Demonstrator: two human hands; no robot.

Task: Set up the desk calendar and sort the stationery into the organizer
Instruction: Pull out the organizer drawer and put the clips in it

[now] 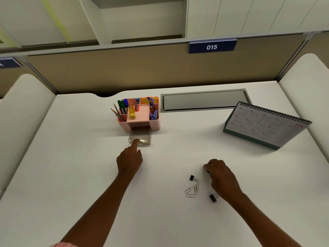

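A pink organizer (154,124) stands at the desk's middle back, holding pencils, markers, a yellow highlighter, scissors and sticky notes. Its clear drawer (144,137) is pulled out toward me. My left hand (130,160) reaches to it, the straight index finger touching the drawer's front edge. The desk calendar (263,126) stands upright at the right. My right hand (220,175) is curled over the desk and pinches a small black binder clip (208,172), mostly hidden under the fingers. Two more black binder clips (193,178) (213,198) and several paper clips (192,190) lie beside it.
A grey cable-tray lid (204,100) is set into the white desk (71,157) behind the calendar. Beige partition panels (142,72) close the back, and white rounded side dividers (23,107) flank the desk.
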